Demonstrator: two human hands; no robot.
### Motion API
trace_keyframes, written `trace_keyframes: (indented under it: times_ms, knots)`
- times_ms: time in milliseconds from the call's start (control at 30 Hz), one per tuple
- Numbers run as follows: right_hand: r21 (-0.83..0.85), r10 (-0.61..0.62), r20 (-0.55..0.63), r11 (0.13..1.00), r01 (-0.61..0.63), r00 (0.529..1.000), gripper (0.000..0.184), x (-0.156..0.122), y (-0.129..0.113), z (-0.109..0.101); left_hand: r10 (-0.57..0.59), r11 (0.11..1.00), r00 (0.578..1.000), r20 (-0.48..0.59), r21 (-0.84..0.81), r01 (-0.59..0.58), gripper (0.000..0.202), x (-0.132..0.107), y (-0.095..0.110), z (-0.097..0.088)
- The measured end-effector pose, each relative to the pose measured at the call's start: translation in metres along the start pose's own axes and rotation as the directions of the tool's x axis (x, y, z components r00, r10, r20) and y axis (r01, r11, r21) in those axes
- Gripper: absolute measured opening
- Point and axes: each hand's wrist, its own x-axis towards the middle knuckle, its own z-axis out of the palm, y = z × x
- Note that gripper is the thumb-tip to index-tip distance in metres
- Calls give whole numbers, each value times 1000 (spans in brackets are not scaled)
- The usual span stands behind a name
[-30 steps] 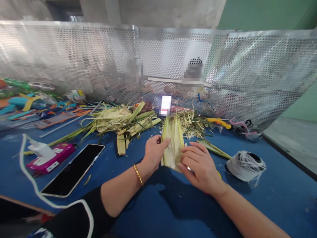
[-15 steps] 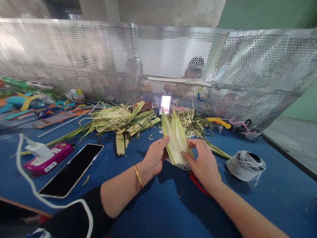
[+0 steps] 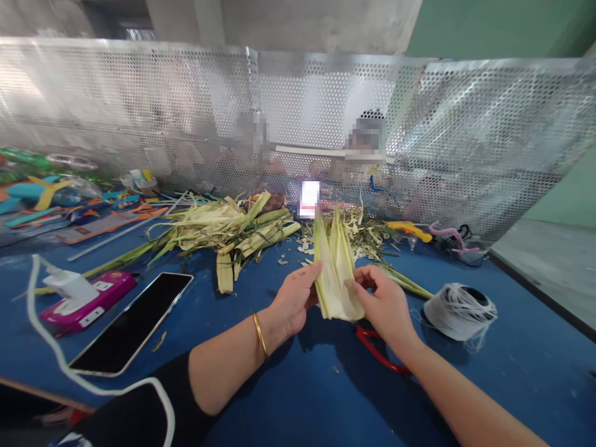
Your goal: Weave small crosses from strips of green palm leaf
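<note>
Both my hands hold a folded pale green palm leaf piece (image 3: 334, 273) upright above the blue table (image 3: 298, 385). My left hand (image 3: 293, 301), with a gold bangle at the wrist, pinches the leaf's left edge. On the right edge, the fingers of my right hand (image 3: 384, 304) are closed round the leaf's lower part. The leaf's pointed tips stick up and away from me. Red-handled scissors (image 3: 379, 354) lie on the table under my right wrist, partly hidden.
A heap of leaf strips (image 3: 228, 226) lies behind my hands. A spool of white thread (image 3: 459, 307) sits right; a phone (image 3: 135, 323) and pink box with white charger (image 3: 81, 292) sit left. A perforated metal screen (image 3: 186, 118) closes the back, people behind it.
The leaf piece was turned and shifted slightly in my hands. My right hand moved from the front of the leaf to its right edge, uncovering the red scissors.
</note>
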Motion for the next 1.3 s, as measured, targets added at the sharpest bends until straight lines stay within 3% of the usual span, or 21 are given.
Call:
trace_keyframes:
  times_ms: [233, 500, 633, 767, 1167, 1300]
  knots:
    - [64, 57, -34, 996, -55, 998, 20, 0, -1, -1, -9, 1000, 1000, -20, -3, 9, 25, 3, 0, 0]
    - [48, 33, -51, 998, -31, 998, 19, 0, 0, -2, -1, 1000, 1000, -8, -8, 0, 28, 5, 1, -1]
    - [-40, -81, -77, 996, 79, 994, 10, -1, 0, -2, 0, 999, 1000, 20, 34, -1, 28, 1, 0, 0]
    - [-99, -176, -54, 980, 170, 983, 21, -2, -2, -3, 9, 999, 999, 40, 47, -11, 26, -1, 0, 1]
    - [-241, -159, -40, 960, 145, 987, 17, -4, -5, -3, 19, 990, 990, 138, 138, -38, 28, -8, -4, 4]
    - [-192, -95, -49, 978, 83, 994, 19, -3, -5, -3, -11, 990, 993, 122, 142, -6, 28, -8, -3, 5]
